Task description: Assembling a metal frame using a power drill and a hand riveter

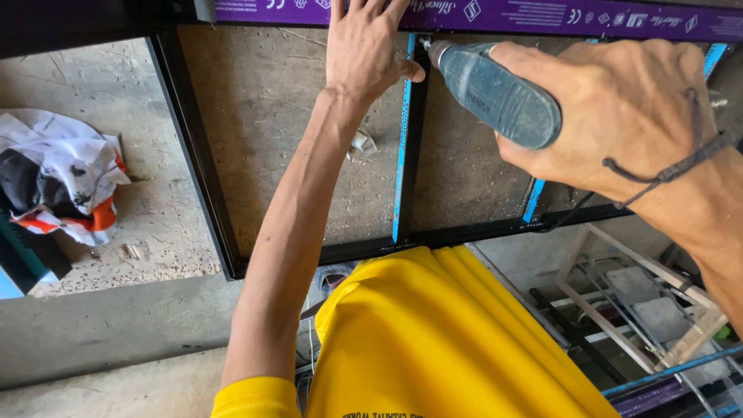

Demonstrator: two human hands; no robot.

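Now driving a fastener: right hand (627, 116) wrapped tight round drill (499, 97), left hand (364, 46) flat, open, bracing black bar (412, 147). Next: keep tip square on the joint.

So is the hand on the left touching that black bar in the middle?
Touching. The head view shows the left hand pressed flat against the frame, its thumb lying right on the black bar.

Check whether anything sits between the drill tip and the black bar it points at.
Nothing visible does. The right hand holds the drill with its tip right at the top of the black bar. The left hand presses flat beside the bar, its thumb just left of the tip, close but not across it.
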